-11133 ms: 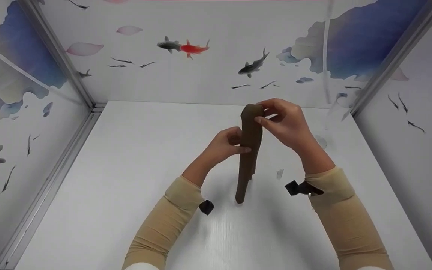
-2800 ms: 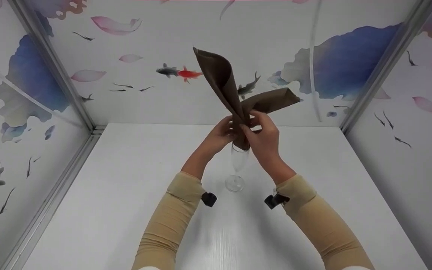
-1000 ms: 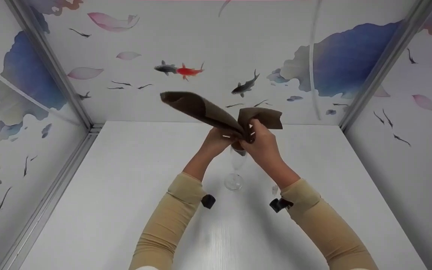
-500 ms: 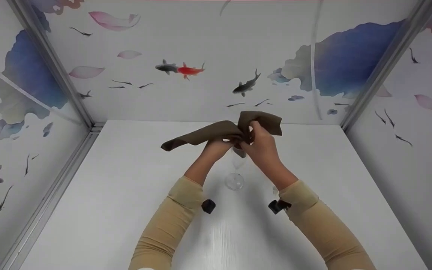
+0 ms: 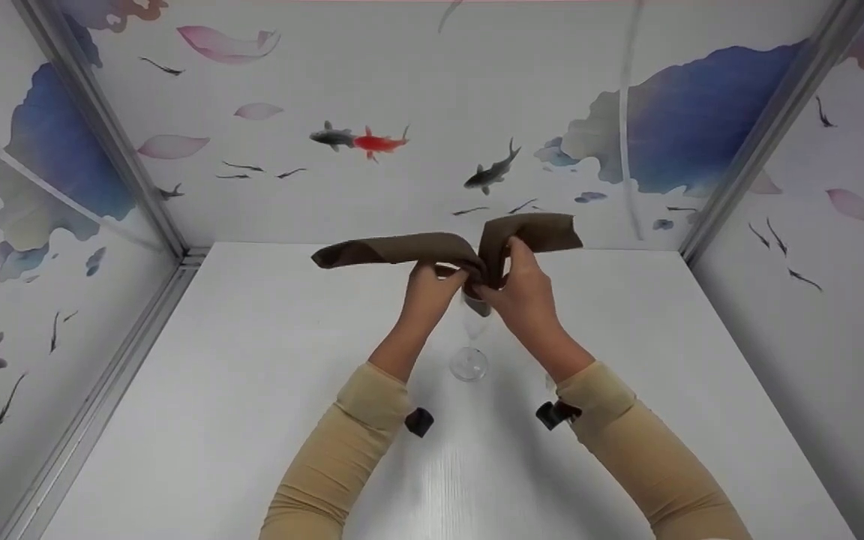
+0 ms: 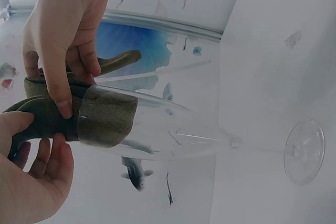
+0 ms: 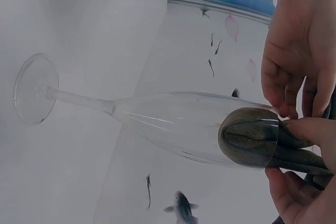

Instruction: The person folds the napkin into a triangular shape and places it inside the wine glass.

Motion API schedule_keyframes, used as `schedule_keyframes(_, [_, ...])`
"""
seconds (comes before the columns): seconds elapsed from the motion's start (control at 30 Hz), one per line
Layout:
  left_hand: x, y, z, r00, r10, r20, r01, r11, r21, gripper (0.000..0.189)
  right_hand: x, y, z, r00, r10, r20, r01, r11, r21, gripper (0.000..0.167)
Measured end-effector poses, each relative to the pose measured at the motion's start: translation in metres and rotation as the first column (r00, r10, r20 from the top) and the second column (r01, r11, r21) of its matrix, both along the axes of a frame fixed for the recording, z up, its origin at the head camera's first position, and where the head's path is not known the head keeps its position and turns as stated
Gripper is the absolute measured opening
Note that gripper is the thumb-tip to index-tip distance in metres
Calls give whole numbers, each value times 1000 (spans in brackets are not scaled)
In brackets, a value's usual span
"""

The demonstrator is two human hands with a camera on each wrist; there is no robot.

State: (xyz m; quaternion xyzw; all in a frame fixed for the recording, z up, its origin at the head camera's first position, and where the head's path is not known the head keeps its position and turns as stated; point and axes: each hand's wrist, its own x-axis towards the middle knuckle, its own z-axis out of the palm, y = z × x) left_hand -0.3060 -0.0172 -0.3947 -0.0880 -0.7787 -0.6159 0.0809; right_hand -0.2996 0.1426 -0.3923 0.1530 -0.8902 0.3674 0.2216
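A brown cloth napkin [image 5: 417, 246], rolled and folded, has its rounded lower end inside the mouth of a clear champagne flute [image 7: 173, 124]. The flute stands upright on the white table [image 5: 207, 420]. Two wings of cloth spread from the rim, a long one leftward and a shorter one rightward. My left hand [image 5: 428, 296] pinches the cloth beside the rim, under the left wing. At the other side my right hand [image 5: 526, 289] grips the napkin, thumb low by the rim and a finger up on the right wing. Some fingertips are hidden by cloth.
A small clear scrap [image 6: 293, 39] lies on the table near the right cuff. Printed wall panels [image 5: 402, 60] rise behind and on both sides. A black wrist camera [image 5: 419, 421] sticks out from the left cuff.
The napkin went from an upright roll to sitting in the flute, which stood back right before. Over the last second its left wing dropped to nearly level, and the right wing lifted slightly.
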Motion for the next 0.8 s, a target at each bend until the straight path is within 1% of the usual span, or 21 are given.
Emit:
schedule_keyframes(0.1, [1, 1, 2, 1000, -20, -6, 20, 1000, -1, 42, 0, -1, 1, 997, -37, -61, 39, 999, 31, 68])
schedule_keyframes(0.17, [1, 2, 3, 999, -34, -18, 34, 999, -17, 40, 0, -1, 1, 993, -50, -111, 54, 998, 38, 62])
schedule_keyframes(0.3, [1, 2, 4, 998, -52, -42, 51, 998, -31, 35, -3, 0, 3, 979, -36, -203, 42, 999, 27, 46])
schedule_keyframes(0.4, [1, 1, 6, 998, -47, -51, 45, 999, -29, 35, -5, 0, 4, 968, -1, -250, 6, 1000, 17, 35])
schedule_keyframes(0.53, [1, 1, 8, 997, -44, -67, 41, 998, -43, 36, -5, 1, 5, 957, 22, -291, -11, 999, 40, 23])
schedule_keyframes(0.67, [4, 2, 9, 995, -29, -90, 24, 998, -55, 36, -4, 2, 4, 946, 39, -321, -25, 999, 47, 20])
schedule_keyframes(0.8, [7, 5, 10, 989, 10, -147, -22, 996, -81, 38, -4, 3, 2, 937, 45, -347, -31, 998, 47, 19])
